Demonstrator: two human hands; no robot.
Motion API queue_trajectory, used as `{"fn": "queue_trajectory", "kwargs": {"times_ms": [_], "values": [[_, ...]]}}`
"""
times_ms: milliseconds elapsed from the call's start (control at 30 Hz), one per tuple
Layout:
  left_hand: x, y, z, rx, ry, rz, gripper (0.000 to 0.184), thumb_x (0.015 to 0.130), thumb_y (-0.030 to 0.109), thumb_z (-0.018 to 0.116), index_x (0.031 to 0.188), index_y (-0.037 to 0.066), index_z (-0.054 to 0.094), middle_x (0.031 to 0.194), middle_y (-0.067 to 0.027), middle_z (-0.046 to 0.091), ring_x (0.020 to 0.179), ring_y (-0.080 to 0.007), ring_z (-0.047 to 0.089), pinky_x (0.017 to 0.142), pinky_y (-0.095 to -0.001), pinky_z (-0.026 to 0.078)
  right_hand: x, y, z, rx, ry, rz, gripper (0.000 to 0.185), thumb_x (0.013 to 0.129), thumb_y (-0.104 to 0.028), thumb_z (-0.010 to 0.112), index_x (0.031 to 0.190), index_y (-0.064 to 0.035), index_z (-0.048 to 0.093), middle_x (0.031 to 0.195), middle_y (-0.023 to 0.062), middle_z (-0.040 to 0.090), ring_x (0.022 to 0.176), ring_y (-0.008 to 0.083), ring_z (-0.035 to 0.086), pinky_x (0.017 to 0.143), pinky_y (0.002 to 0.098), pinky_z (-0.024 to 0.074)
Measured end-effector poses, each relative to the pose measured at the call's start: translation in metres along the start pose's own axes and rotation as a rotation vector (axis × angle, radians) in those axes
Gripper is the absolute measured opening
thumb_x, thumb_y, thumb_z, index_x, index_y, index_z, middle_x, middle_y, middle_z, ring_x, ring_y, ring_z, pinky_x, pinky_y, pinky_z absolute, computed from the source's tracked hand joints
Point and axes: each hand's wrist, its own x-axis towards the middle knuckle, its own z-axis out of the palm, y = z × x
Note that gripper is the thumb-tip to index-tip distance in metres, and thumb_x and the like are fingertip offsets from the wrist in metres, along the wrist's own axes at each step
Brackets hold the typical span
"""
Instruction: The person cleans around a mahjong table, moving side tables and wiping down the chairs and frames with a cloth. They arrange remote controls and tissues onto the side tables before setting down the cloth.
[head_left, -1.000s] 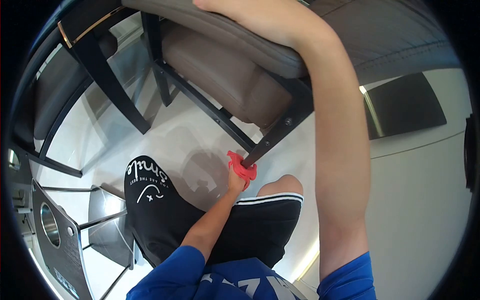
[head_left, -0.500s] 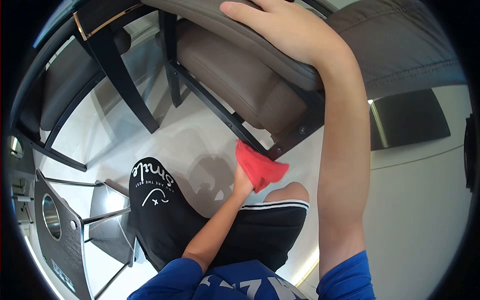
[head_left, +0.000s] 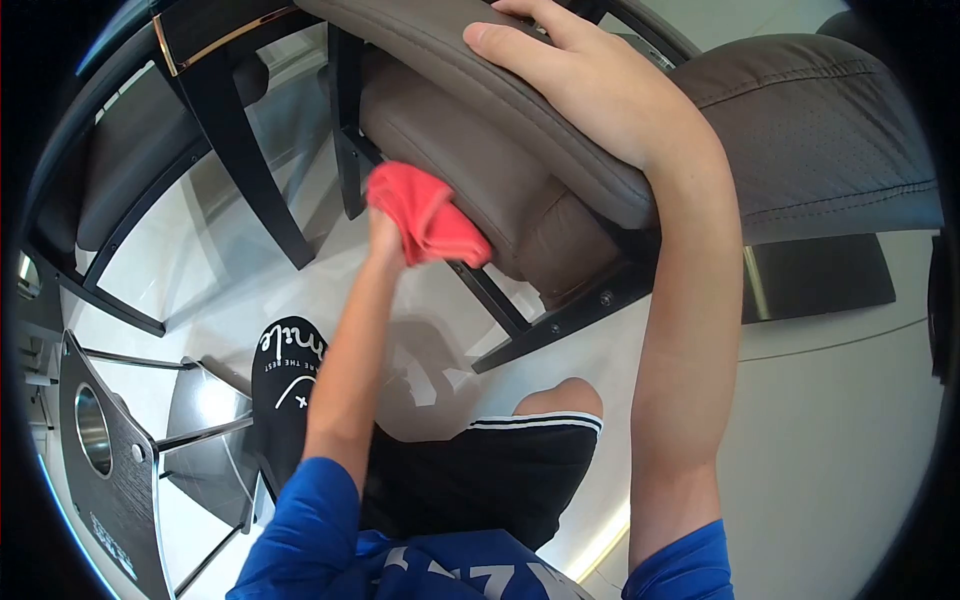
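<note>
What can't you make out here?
All in the head view:
- Left hand: fingers hidden behind the crumpled red cloth.
- Right hand, on the brown padded chair: partly cut off by the frame's top edge.
- White lettering on the black shorts: partly covered by the left forearm.
- White print on the round-holed black panel: too small to read.

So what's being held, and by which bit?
The left hand holds a red cloth near its left end in view; the exact grip is hidden underneath. The right hand rests on a brown padded chair.
</note>
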Motion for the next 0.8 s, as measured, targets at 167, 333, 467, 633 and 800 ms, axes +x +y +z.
{"fn": "queue_trajectory", "kwargs": {"times_ms": [167,333,467,633,800], "values": [[0.079,0.059,-0.033,0.105,-0.023,-0.115,0.036,0.097,0.036,0.048,0.117,0.006,0.055,0.107,-0.0131,0.064,0.094,-0.0274,0.065,0.077,-0.0437,0.057,0.005,0.013,-0.002,0.058,-0.039,-0.017,0.069,0.087,-0.054,0.046,0.134,-0.0039,0.044,0.124,0.0256,0.055,0.117,0.0378,0.052,0.100,0.0359,0.0379],[0.063,0.074,-0.033,0.215,-0.065,-0.229,0.039,0.095,0.042,0.049,0.118,0.010,0.057,0.108,-0.0103,0.064,0.095,-0.0254,0.064,0.081,-0.0412,0.056,0.004,0.017,-0.005,0.075,-0.036,0.001,0.069,0.086,-0.054,0.046,0.134,-0.0040,0.045,0.124,0.0258,0.055,0.116,0.0381,0.053,0.100,0.0373,0.0384],[0.011,0.047,-0.049,0.350,-0.171,-0.315,0.040,0.096,0.038,0.050,0.123,0.009,0.054,0.116,-0.0094,0.061,0.102,-0.0221,0.062,0.089,-0.0367,0.053,0.007,0.023,-0.004,0.111,-0.048,-0.054,0.067,0.087,-0.053,0.046,0.133,-0.0041,0.045,0.124,0.0254,0.055,0.116,0.0382,0.053,0.099,0.0381,0.0392],[-0.073,0.031,-0.056,0.655,-0.388,-0.588,0.033,0.090,0.014,0.061,0.118,-0.002,0.056,0.111,-0.0090,0.062,0.094,-0.0151,0.062,0.083,-0.0320,0.052,0.010,0.029,0.005,0.014,0.027,0.007,0.068,0.087,-0.053,0.047,0.134,-0.0046,0.045,0.124,0.0264,0.055,0.117,0.0383,0.052,0.099,0.0390,0.0398],[-0.142,0.072,-0.028,0.703,-0.424,-0.466,0.031,0.091,0.013,0.060,0.118,-0.001,0.057,0.110,-0.0090,0.063,0.096,-0.0150,0.061,0.083,-0.0317,0.052,-0.033,0.015,0.030,-0.351,0.201,-0.231,0.059,0.083,-0.048,0.056,0.128,-0.0103,0.052,0.130,0.0214,0.050,0.122,0.0359,0.047,0.104,0.0430,0.0345]]}}
